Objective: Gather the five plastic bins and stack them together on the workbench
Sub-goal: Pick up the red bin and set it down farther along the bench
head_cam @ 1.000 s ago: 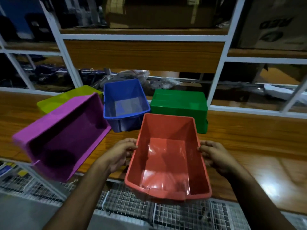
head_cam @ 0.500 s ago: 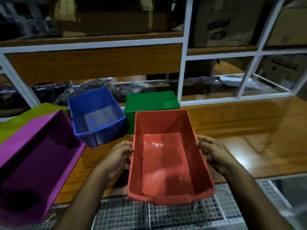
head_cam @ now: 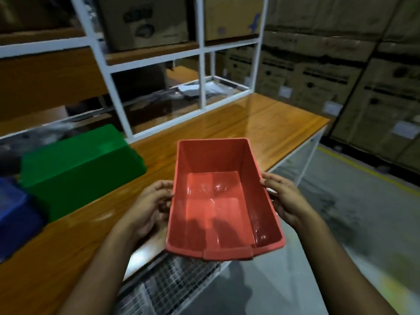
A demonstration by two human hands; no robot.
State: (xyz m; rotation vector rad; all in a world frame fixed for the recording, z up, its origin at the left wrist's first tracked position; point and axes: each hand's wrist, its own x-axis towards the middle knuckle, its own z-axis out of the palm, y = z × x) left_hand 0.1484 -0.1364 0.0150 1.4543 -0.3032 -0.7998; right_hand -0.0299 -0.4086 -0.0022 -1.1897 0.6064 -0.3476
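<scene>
I hold an empty red plastic bin point(head_cam: 218, 201) upright in the air over the front edge of the wooden workbench point(head_cam: 261, 123). My left hand point(head_cam: 150, 206) grips its left wall and my right hand point(head_cam: 286, 201) grips its right wall. A green bin point(head_cam: 79, 164) lies upside down on the bench to the left. At the far left edge, part of a blue bin point(head_cam: 13, 214) shows. The purple and yellow bins are out of view.
A white metal shelf frame point(head_cam: 118, 96) rises behind the bench, with cardboard boxes point(head_cam: 145, 19) on its upper shelf. Stacked cartons point(head_cam: 341, 71) line the right wall. A wire mesh rack point(head_cam: 172, 285) sits under the bench, and grey floor point(head_cam: 341, 223) lies to the right.
The view has swung to the right; the purple and yellow bins have left the frame and the blue bin is nearly gone. Both hands still hold the red bin.
</scene>
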